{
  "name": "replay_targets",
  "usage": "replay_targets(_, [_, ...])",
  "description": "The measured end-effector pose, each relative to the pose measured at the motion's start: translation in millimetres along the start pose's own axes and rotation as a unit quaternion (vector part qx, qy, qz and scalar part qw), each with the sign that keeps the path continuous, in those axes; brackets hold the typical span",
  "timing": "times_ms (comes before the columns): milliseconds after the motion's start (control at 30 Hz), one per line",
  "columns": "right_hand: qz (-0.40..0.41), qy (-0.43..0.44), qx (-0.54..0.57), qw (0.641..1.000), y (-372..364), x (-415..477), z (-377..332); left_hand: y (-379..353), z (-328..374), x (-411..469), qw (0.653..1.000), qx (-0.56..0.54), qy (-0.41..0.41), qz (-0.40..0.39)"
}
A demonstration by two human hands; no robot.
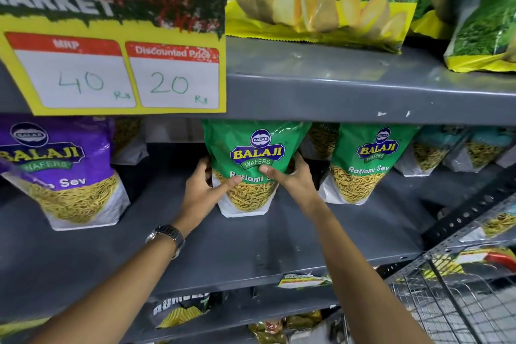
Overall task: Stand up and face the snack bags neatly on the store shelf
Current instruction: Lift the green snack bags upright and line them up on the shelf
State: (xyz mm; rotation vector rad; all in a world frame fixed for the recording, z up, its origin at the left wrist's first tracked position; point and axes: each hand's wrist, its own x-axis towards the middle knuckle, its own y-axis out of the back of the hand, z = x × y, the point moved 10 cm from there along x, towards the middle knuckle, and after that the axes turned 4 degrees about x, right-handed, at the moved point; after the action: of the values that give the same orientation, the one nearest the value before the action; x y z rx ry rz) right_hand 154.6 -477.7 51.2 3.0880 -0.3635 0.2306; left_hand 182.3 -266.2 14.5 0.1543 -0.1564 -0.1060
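Note:
A green Ratlami Sev bag (252, 148) stands upright on the grey middle shelf (223, 246), label facing me. My left hand (205, 190) grips its left side, thumb across the front. My right hand (290, 176) grips its right side, thumb on the label. A second green Ratlami Sev bag (363, 162) stands upright just to the right. A purple sev bag (64, 173) stands at the left, leaning slightly. More bags sit behind them, partly hidden.
A yellow price card (111, 64) hangs from the upper shelf edge (335, 92). Chip bags (321, 0) lie on the shelf above. A wire basket (446, 301) and perforated upright (469, 212) are at the lower right. Snack packs fill the lower shelf.

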Motion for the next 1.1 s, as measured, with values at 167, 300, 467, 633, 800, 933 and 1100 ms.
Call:
replay_targets(167, [-0.014, -0.009, 0.035, 0.999, 8.0, -4.3, 2.5, 1.5, 3.1, -6.3, 0.999, 0.018, -0.035, 0.026])
replay_targets(300, [0.007, 0.008, 0.044, 0.999, 5.0, -6.4, 2.7, 0.1, 8.3, -12.6, 0.998, 0.024, -0.039, 0.042])
replay_targets(467, [0.081, 0.023, 0.015, 0.996, 30.5, -28.7, 14.1, -3.4, 3.2, -62.3, 0.982, -0.052, -0.017, 0.182])
replay_targets(633, [0.272, 0.014, -0.012, 0.962, 130.9, -73.9, 30.1, -98.0, 21.6, -109.5, 0.995, -0.073, -0.059, 0.021])
replay_targets(800, [0.395, 0.010, 0.014, 0.918, 230.2, -86.8, 26.5, -182.3, 24.8, -62.4, 0.993, -0.087, 0.031, -0.072])
replay_targets(933, [0.312, -0.042, -0.021, 0.949, 253.5, -55.3, 31.7, -223.4, 20.1, -19.5, 0.991, -0.067, 0.064, -0.099])
replay_targets(1100, [0.233, -0.051, 0.033, 0.971, 247.8, -14.9, 38.6, -257.8, 15.6, 13.0, 0.989, -0.078, 0.064, -0.108])
